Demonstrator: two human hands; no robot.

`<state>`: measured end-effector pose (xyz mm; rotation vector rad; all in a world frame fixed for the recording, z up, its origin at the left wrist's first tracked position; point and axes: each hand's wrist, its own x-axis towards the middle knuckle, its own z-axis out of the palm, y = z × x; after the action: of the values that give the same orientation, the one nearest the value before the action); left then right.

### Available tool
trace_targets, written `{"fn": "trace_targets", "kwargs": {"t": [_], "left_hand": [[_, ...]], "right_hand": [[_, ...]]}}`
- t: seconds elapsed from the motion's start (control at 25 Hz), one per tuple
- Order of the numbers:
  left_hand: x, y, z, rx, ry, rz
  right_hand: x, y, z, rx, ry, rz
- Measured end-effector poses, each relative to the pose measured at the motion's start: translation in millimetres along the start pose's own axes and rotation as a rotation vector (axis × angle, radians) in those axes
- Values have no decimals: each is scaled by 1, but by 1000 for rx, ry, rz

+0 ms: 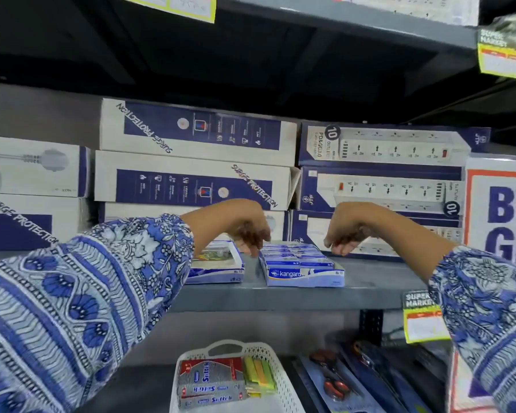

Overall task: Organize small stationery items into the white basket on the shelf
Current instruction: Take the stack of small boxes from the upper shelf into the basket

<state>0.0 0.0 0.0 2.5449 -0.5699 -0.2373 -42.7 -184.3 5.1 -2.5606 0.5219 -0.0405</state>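
A blue Kangaro carton full of small blue staple boxes sits on the grey middle shelf. My left hand hovers over its back left corner, fingers pointing down and apart. At the carton's back right, my right hand hangs the same way, holding nothing. A second, flatter blue carton lies to the left, partly behind my left sleeve. The white basket stands on the lower shelf with red Softek packs and green-yellow sticky notes inside.
Stacked surge-protector boxes and power-strip boxes fill the back of the middle shelf. Carded scissors lie right of the basket. A yellow price tag hangs from the shelf edge. A white sign stands far right.
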Motion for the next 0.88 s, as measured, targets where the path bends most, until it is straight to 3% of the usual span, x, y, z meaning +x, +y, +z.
{"fn": "trace_targets", "kwargs": {"t": [0.52,0.88], "left_hand": [[-11,3,6,0,-139,-138],[-13,4,12,-42,-154,-199]], "right_hand": [[-19,15,6,127,-132,-9],[-21,7,20,-26,-40,19]]}}
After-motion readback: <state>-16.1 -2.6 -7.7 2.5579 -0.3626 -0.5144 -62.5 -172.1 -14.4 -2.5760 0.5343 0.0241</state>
